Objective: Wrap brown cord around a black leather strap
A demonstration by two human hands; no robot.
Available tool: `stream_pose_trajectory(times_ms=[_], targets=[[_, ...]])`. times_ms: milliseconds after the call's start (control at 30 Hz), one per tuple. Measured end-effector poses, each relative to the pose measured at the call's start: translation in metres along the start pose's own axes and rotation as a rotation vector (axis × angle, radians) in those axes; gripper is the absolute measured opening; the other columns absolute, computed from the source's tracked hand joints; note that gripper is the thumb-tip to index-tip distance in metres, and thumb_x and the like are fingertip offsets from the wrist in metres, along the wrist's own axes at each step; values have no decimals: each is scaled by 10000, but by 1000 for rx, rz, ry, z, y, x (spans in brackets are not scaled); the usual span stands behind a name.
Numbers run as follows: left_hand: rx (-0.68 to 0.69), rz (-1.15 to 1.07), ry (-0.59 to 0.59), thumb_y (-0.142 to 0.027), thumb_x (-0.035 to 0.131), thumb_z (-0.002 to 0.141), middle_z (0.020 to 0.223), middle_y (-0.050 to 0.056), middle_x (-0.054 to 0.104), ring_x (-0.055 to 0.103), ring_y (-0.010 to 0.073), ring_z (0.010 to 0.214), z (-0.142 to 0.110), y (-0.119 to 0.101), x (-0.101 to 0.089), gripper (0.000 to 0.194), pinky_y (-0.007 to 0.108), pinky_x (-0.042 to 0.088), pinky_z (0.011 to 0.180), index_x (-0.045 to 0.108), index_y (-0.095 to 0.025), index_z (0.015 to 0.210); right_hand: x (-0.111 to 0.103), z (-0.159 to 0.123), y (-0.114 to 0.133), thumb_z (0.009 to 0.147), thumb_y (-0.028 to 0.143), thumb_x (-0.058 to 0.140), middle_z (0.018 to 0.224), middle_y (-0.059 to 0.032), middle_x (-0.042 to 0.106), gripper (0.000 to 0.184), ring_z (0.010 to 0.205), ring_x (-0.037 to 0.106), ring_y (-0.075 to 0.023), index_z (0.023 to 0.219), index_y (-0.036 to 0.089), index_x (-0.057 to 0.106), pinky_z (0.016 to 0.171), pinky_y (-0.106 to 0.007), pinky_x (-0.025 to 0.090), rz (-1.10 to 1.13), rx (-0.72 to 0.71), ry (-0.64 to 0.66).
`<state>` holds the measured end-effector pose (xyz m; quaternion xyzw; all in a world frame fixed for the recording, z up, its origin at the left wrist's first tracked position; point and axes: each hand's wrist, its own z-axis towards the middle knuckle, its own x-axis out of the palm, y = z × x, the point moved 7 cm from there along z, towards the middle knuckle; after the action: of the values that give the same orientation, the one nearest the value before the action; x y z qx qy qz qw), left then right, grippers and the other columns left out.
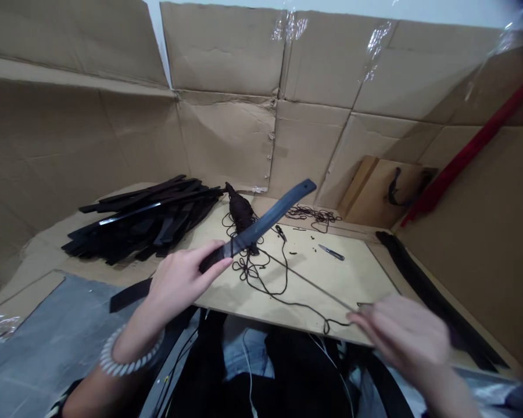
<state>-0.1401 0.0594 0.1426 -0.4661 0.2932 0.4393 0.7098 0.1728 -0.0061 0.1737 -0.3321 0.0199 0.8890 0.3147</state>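
My left hand (185,278) is closed around a long, dark, slightly curved bar (274,216) with a small hole near its far end. The bar is tilted up to the right, and dark cord is looped round it just beyond my fingers. From there a cord (307,280) runs taut to my right hand (401,331), which is blurred and closed on it at the table's front edge. Loose cord (268,292) lies in loops on the board below. Behind the bar is a thick dark bundle of wound cord (240,210).
Dark strips (152,212) are piled at the left. A small knife (331,252), a small dark tool (280,233) and tangled cord (314,216) lie on the pale board (357,278). Long dark strips (431,290) lie at the right. Cardboard walls (226,136) enclose the workspace.
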Motion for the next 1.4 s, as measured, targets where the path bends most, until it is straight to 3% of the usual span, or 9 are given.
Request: stream_pose_trajectory(times_ms=[167, 467, 633, 733, 800, 933, 1133, 1333, 1400], targets=[[204, 255, 155, -674, 335, 962, 768, 21, 723, 677, 237, 684, -16, -18, -1, 551, 302, 349, 561, 672, -291, 1170, -40, 7, -46, 890, 219, 700, 583, -4, 437, 325, 633, 328, -58, 627, 93, 557, 656, -199, 264, -520, -20, -3], [492, 76, 548, -637, 346, 980, 651, 3, 641, 631, 190, 628, -34, -71, 20, 502, 298, 339, 570, 677, -260, 989, -10, 48, -83, 945, 290, 644, 580, -13, 463, 390, 614, 344, -61, 620, 87, 571, 625, -199, 248, -527, -90, -181], [600, -259, 401, -732, 430, 900, 640, 16, 635, 584, 153, 562, -39, -90, 7, 618, 260, 379, 517, 693, -194, 1054, 55, 47, -91, 1037, 357, 478, 571, -27, 467, 540, 554, 339, -47, 584, 70, 539, 583, -199, 213, -74, 71, -53], [514, -393, 292, -633, 505, 927, 869, 37, 721, 652, 150, 694, -31, -81, 0, 503, 237, 445, 577, 672, -206, 1135, 100, 29, -57, 1080, 360, 344, 593, -21, 500, 585, 532, 361, -44, 623, 86, 584, 574, -177, 249, 37, 45, 77], [408, -383, 196, -575, 495, 956, 970, 35, 732, 677, 156, 773, -21, -66, -2, 444, 243, 475, 643, 655, -222, 1174, 112, 14, -29, 1086, 332, 329, 569, -14, 471, 592, 522, 349, -40, 601, 85, 563, 580, -171, 260, 84, 19, 122], [192, -66, 37, -663, 416, 944, 867, 39, 733, 646, 190, 643, -4, -31, -3, 571, 314, 455, 628, 649, -222, 1222, 74, -6, -8, 1035, 234, 472, 590, -17, 466, 455, 586, 358, -59, 610, 87, 544, 649, -200, 256, 53, 18, 93], [118, 279, 229, -726, 278, 943, 878, 59, 736, 693, 305, 792, -8, -1, 6, 661, 346, 417, 606, 639, -266, 1253, -6, -10, -49, 898, 243, 696, 587, -8, 449, 343, 632, 334, -76, 626, 96, 546, 670, -217, 241, -489, -17, 28], [374, 153, 511, -651, 374, 961, 667, 25, 652, 635, 197, 630, -26, -30, 20, 524, 288, 401, 577, 703, -255, 1057, -11, 24, -60, 892, 271, 703, 552, -8, 431, 375, 607, 286, -73, 602, 90, 549, 634, -211, 222, -547, -165, -143], [510, 14, 567, -608, 429, 963, 660, 16, 641, 622, 163, 619, -34, -48, 20, 468, 261, 414, 576, 711, -237, 1016, 0, 38, -70, 938, 332, 655, 558, -15, 446, 424, 602, 293, -65, 605, 87, 564, 632, -216, 208, -428, -68, -141]])
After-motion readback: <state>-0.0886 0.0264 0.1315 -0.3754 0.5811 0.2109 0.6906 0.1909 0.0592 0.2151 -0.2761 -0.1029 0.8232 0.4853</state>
